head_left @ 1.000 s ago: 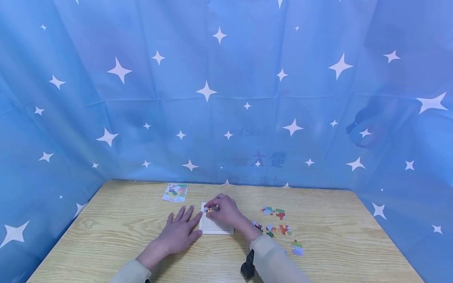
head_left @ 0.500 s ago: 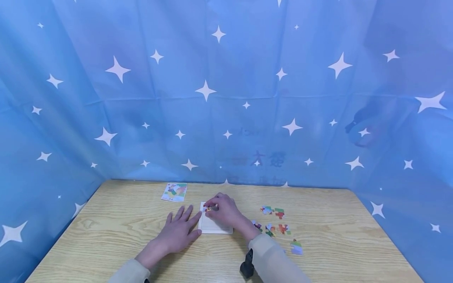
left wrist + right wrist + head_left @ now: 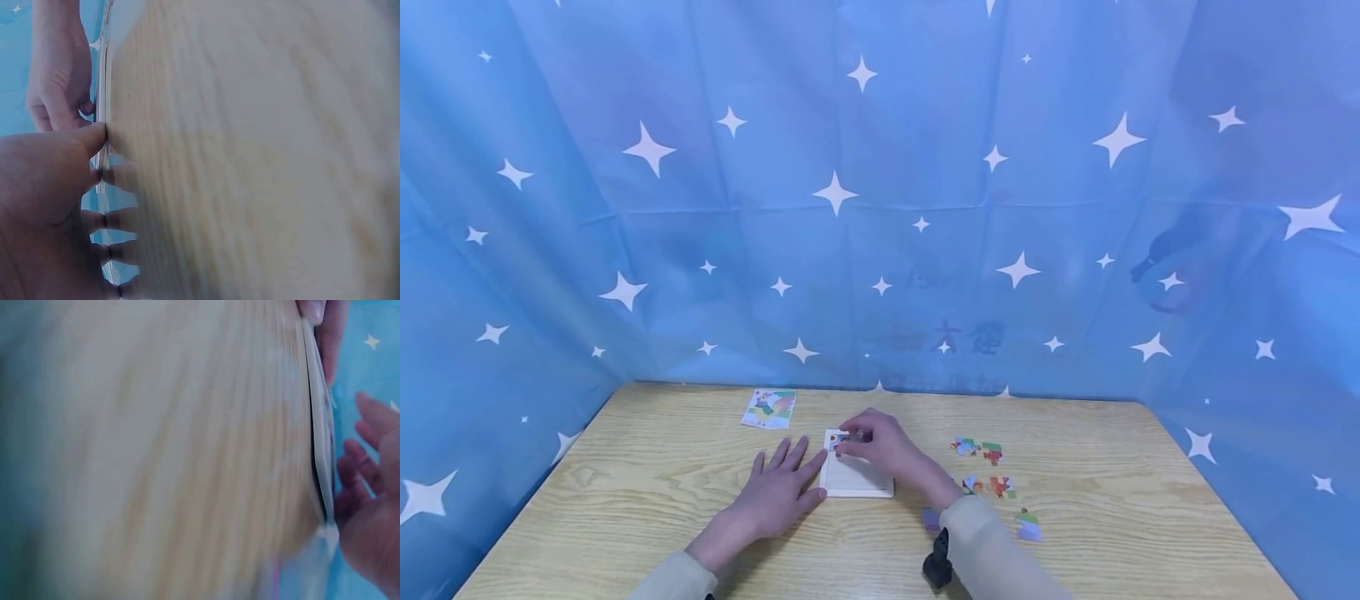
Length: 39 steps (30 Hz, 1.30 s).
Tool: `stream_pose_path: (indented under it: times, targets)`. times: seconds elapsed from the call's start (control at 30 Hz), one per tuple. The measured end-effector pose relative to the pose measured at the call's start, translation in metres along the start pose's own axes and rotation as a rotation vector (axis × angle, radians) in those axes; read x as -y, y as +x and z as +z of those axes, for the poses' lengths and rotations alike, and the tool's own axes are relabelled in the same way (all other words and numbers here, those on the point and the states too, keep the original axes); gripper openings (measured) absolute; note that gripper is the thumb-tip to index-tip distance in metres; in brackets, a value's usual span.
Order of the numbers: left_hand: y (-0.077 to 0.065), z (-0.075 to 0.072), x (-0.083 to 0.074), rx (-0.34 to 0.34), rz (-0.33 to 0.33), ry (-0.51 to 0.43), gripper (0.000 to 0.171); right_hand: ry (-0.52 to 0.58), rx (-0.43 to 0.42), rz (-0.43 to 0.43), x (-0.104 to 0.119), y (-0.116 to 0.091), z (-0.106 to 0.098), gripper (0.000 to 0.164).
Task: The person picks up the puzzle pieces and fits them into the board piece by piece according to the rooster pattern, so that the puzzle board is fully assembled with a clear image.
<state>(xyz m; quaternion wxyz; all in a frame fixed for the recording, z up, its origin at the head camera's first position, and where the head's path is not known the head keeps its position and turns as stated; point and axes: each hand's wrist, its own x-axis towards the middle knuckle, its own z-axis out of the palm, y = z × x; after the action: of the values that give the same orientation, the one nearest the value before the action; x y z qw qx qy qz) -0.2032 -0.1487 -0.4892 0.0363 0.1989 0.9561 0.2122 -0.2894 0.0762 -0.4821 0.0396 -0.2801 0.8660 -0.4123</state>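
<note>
A white puzzle board lies flat mid-table, with small printed jigsaw pieces in its upper left corner. My left hand is spread flat on the wood, thumb and index fingertips at the board's left edge. In the left wrist view its thumb touches that edge. My right hand hovers over the board's upper part, thumb and index finger parted just right of the pieces. In the right wrist view its fingers are loosely bent, with no piece showing between them; the right hand hides the board's upper right.
Several loose jigsaw pieces lie on the table right of the board, some partly behind the right forearm. A picture card lies at the back left. A blue star-printed curtain hangs along the table's far edge.
My right hand has moved slightly right and lifted off the corner pieces, its thumb and index finger apart, baring more of them. The left hand stays in place.
</note>
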Motion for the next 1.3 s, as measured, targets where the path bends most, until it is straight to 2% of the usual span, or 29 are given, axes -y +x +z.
stream_pose_path:
  times: [0.1,0.27,0.47,0.7,0.97,1.17,1.3]
  targets:
    - [0.000,-0.002,-0.001,0.006,0.010,-0.014,0.063,0.073,-0.003,0.014,-0.003,-0.007,-0.014,0.031]
    - [0.000,-0.001,0.000,0.008,-0.008,-0.008,0.061,0.113,-0.017,0.049,-0.018,-0.021,-0.040,0.035]
    - [0.003,0.007,0.003,-0.002,0.009,-0.009,0.060,0.078,-0.057,0.104,-0.037,-0.046,-0.076,0.036]
    - [0.002,0.006,0.003,-0.009,0.009,0.012,0.060,0.015,-0.074,0.184,-0.059,-0.070,-0.112,0.035]
    - [-0.002,0.002,0.004,0.000,0.015,0.006,0.062,-0.069,-0.094,0.264,-0.073,-0.086,-0.127,0.030]
    - [0.000,0.004,0.006,-0.002,0.014,0.013,0.061,-0.106,-0.073,0.233,-0.080,-0.094,-0.132,0.028]
    - [0.001,0.004,0.005,-0.001,0.019,0.009,0.061,-0.069,-0.033,0.219,-0.084,-0.098,-0.135,0.029]
